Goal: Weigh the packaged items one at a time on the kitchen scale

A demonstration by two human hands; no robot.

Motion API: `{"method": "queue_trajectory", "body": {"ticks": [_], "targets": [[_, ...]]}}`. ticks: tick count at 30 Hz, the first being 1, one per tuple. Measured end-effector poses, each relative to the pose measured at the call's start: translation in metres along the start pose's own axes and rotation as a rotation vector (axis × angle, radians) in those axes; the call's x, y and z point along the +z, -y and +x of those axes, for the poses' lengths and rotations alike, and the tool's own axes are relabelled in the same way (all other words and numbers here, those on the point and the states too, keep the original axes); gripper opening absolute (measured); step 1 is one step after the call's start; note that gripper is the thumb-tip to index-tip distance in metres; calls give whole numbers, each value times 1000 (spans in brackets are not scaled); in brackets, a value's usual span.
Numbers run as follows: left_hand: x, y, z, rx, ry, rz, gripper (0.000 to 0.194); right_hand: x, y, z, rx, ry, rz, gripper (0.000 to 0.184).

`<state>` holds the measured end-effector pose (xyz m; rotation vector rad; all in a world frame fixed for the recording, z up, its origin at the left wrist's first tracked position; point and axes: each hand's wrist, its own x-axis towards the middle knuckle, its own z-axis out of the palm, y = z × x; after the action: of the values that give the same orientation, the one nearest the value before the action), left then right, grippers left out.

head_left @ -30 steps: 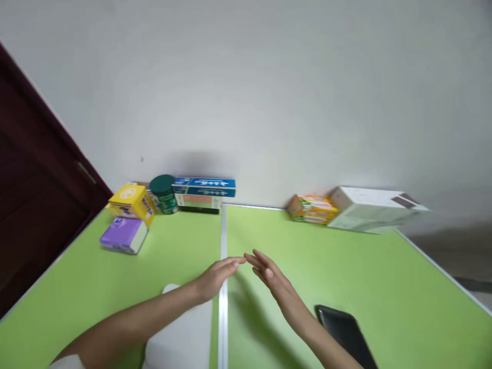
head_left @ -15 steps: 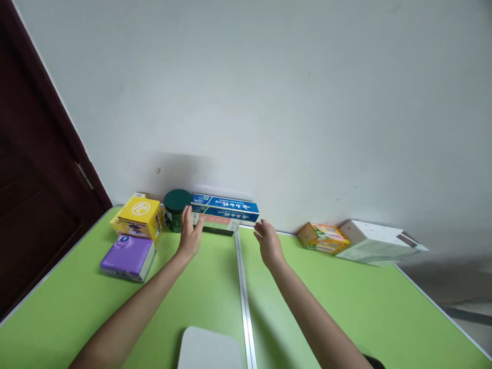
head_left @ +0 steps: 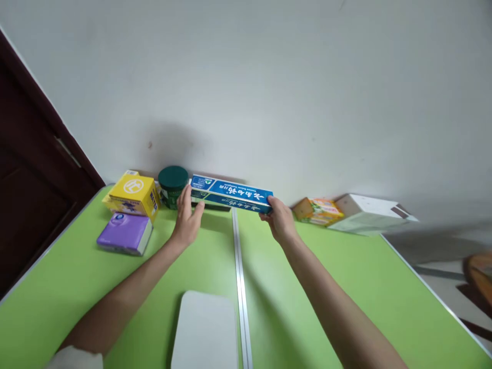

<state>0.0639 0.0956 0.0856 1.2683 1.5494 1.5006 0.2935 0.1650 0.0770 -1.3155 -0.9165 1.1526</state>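
Note:
A long blue toothpaste box [head_left: 231, 194] is lifted off the pinkish-green box beneath it, which it now mostly covers. My right hand [head_left: 281, 219] grips its right end, thumb and fingers closed around the corner. At the left end, my left hand [head_left: 186, 221] has its fingers against the box, so the box spans between both hands. Just left of that hand stands a round jar with a dark green lid [head_left: 173, 178].
Yellow boxes [head_left: 134, 195] and a purple tissue pack [head_left: 125, 234] are at the left. An orange box [head_left: 318, 211] and a white box [head_left: 372, 214] stand right, along the wall. A white rounded-corner object [head_left: 204, 333] lies in front on the green table [head_left: 307, 297].
Both hands have closed in on the ends of the toothpaste box and raised it off the lower box. The view has tilted down, showing more of the white object.

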Motion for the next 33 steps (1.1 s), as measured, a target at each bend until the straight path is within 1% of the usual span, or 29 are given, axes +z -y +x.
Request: {"method": "queue_trajectory", "body": {"ticks": [2,4,6,8,10,12,15,18,20,23,25,28,33], "targets": [[-20,-9,-43,26,65,-30,58,-21,-3,-43,-12,18,-5,28],[-42,-14,-94,-19,83,-75,57,-40,-11,-91,-34,44,-41,30],[-62,-11,-146,-121,73,-142,55,-55,-26,-139,-29,62,-109,33],[-77,-3,-193,-259,60,-176,55,-64,-45,-181,33,61,-176,41],[-87,6,-229,-349,28,-189,56,-67,-65,-213,117,67,-209,51],[-92,13,-251,-381,-13,-178,58,-67,-83,-235,188,79,-207,57],[-96,18,-264,-395,-28,-148,61,-68,-102,-252,254,84,-186,60],[-99,24,-266,-373,17,-112,62,-70,-113,-258,235,86,-213,65],[-102,29,-267,-337,25,-73,63,-72,-116,-260,222,84,-216,72],[-108,36,-266,-323,10,-16,65,-73,-118,-263,212,51,-119,82],[-112,39,-265,-332,7,15,64,-74,-117,-266,179,32,-43,84],[-117,42,-262,-341,9,46,64,-78,-114,-271,156,34,13,82],[-115,41,-257,-328,26,59,63,-82,-109,-278,181,60,-16,75]]}}
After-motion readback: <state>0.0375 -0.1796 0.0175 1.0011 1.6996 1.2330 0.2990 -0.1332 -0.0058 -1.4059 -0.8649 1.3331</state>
